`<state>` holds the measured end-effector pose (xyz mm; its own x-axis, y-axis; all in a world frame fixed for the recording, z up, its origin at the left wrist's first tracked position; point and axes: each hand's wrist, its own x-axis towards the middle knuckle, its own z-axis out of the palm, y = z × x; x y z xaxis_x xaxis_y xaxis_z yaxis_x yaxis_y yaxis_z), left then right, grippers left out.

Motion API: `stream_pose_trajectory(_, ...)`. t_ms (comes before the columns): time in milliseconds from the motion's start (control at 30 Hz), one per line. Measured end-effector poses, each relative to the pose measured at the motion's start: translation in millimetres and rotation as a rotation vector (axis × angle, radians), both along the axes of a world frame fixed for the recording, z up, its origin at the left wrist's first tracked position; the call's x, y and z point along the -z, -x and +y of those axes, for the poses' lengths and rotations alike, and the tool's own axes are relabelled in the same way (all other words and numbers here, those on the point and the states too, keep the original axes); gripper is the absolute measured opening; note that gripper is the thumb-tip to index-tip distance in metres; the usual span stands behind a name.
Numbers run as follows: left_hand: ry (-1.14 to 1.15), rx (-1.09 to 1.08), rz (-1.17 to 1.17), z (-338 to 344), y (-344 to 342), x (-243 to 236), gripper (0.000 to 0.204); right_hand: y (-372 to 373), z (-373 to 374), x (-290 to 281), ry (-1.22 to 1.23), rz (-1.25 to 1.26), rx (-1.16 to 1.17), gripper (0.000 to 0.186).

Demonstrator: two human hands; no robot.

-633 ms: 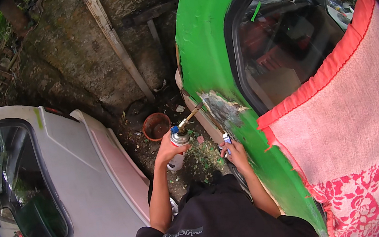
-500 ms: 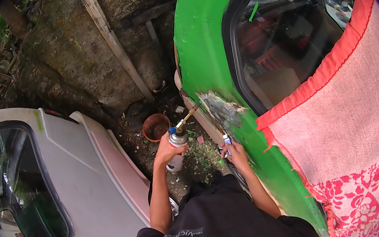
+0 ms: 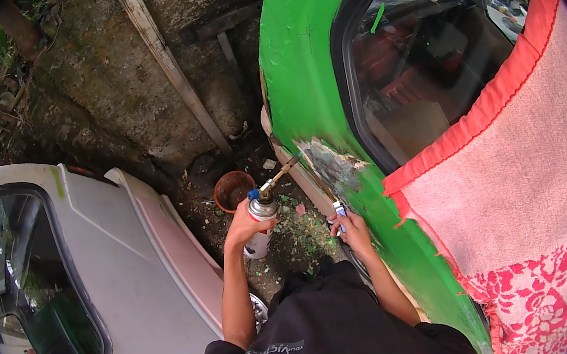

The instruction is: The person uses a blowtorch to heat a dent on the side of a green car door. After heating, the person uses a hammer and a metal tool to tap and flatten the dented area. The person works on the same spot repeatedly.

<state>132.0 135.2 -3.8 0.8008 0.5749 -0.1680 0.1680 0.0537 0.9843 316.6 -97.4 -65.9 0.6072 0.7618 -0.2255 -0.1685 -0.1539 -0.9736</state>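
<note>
My left hand [image 3: 241, 224] is wrapped round a gas canister [image 3: 262, 208] fitted with a torch head, blue knob and brass tube. The torch nozzle [image 3: 291, 162] points up and right at the edge of a bare, flaking grey patch [image 3: 332, 166] on a green vehicle body [image 3: 302, 68]; I cannot make out a flame or whether it touches. My right hand [image 3: 352, 233], lower beside that panel, grips a small blue lighter [image 3: 340, 214] with a pale top, upright in my fingers.
A pink towel [image 3: 513, 205] drapes over the green vehicle at right. A pale vehicle [image 3: 118, 268] stands at left. An orange-brown pot [image 3: 226, 186] sits among paint chips on the ground. A wooden plank [image 3: 171, 70] leans at the mossy wall behind.
My left hand has moved slightly down and left with the canister. My right hand stays in nearly the same place.
</note>
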Motion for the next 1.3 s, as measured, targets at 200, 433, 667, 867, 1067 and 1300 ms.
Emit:
stream_pose_trajectory(200, -0.006, -0.005, 0.035, 1, -5, -4, 0.044, 0, 0, -1, -0.004, 0.01, 0.004, 0.028)
stream_pose_trajectory(433, 0.007, -0.015, 0.004, 0, -8, -2, 0.044, 0, 1, -8, 0.022, 0.008, -0.001, 0.03)
stream_pose_trajectory(667, 0.019, -0.035, -0.018, -1, -12, -6, 0.034, 0, -1, -10, 0.027, 0.018, -0.005, 0.03)
stream_pose_trajectory(867, -0.007, -0.031, 0.016, -4, -14, -3, 0.034, -2, 0, -8, 0.035, 0.001, -0.014, 0.03)
stream_pose_trajectory(1067, -0.193, -0.112, -0.017, -8, -15, 7, 0.053, -1, 4, -11, 0.028, 0.014, -0.025, 0.025)
stream_pose_trajectory(1300, -0.793, -0.322, 0.47, -36, -13, 16, 0.068, 1, 46, -37, -0.073, -0.172, -0.049, 0.013)
